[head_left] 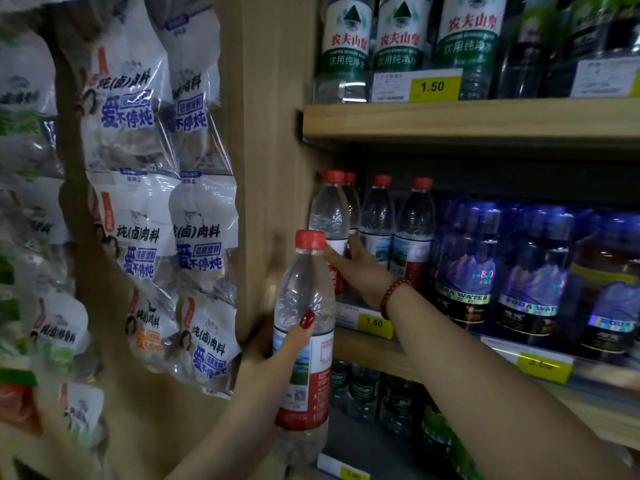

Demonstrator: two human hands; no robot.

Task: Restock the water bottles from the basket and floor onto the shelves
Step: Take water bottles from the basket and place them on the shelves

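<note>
Two red-capped bottles are in our hands right now! Low in the centre of the frame, our left hand (pixel 273 355) wraps round the near bottle (pixel 304 299), which is upright, with the thumb pressed across its label. At mid-frame our right hand (pixel 360 271) curls thumb and fingers round the shelf bottle (pixel 329 216) at the left end of the middle shelf (pixel 367 344). We can't see its base. Just right of it stand two matching bottles (pixel 414 223), then blue soda water bottles (pixel 464 265). Green-labelled bottles (pixel 348 46) line the upper right, and hanging packets (pixel 138 109) fill the left.
</note>
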